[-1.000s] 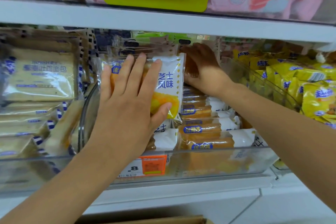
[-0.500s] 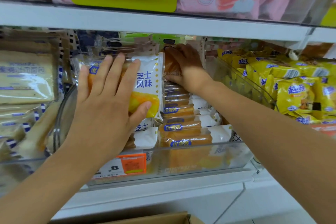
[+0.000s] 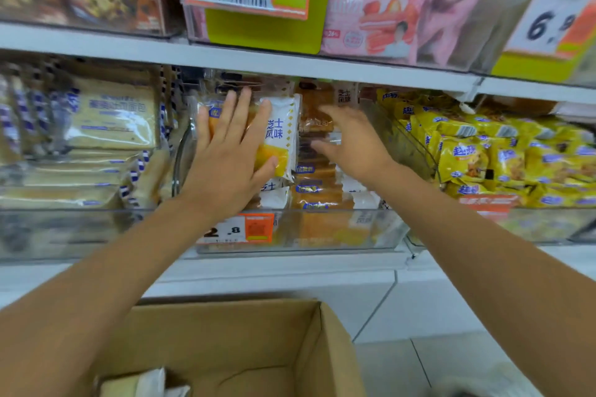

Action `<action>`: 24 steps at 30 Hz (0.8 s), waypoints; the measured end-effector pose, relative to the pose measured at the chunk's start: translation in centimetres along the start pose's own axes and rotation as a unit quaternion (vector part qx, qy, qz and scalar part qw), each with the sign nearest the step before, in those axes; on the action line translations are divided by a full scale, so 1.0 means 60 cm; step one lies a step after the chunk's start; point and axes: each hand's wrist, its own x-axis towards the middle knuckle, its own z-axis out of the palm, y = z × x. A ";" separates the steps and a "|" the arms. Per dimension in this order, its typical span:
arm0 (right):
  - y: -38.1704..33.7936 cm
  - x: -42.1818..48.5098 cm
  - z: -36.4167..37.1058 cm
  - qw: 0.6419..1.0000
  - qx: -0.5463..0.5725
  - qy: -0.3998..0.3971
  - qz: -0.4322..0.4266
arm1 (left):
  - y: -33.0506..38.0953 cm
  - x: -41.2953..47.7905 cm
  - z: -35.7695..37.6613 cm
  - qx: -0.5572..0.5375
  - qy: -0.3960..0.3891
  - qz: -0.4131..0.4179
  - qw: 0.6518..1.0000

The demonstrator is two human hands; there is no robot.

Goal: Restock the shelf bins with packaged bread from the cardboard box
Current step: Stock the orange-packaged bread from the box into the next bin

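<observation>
A bread pack [image 3: 278, 138] is held up on its edge in the clear bin [image 3: 322, 232] on the shelf [image 3: 290, 264]. It is pressed by the left hand [image 3: 230, 158], which is laid flat on it with the fingers straight and a little spread. Nothing is gripped. More packs [image 3: 317, 193] are stacked flat in the bin, just right of the upright one and below it. The right hand [image 3: 353, 145] is held out in front of this stack, with the fingers loose and spread and nothing in them. It is blurred, so it cannot be told if the stack is touched. A price tag [image 3: 240, 229] is stuck on the bin's front wall. The box [image 3: 232, 342] is seen below the shelf, open at the top, and a white pack [image 3: 145, 383] lies in its near corner. Toast packs [image 3: 109, 119] are piled in the next bin to the left, and yellow packs [image 3: 477, 155] in the one to the right. Pink packs [image 3: 371, 19] are kept higher up.
</observation>
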 end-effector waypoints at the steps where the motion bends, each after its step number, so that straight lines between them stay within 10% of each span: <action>1: -0.015 -0.026 -0.006 1.000 0.006 0.020 0.014 | 0.004 -0.004 -0.008 0.001 0.002 0.002 1.000; 10: -0.166 -0.260 0.064 0.991 0.094 -0.069 0.064 | 0.017 -0.224 -0.080 -0.190 -0.008 -0.130 0.973; 18: -0.196 -0.465 0.301 0.931 0.105 -0.318 0.149 | -0.084 -0.585 0.043 -0.295 -0.257 -0.454 0.801; 24: -0.177 -0.558 0.446 0.874 0.115 -0.425 0.206 | -0.110 -0.720 0.118 -0.328 -0.365 -0.502 0.712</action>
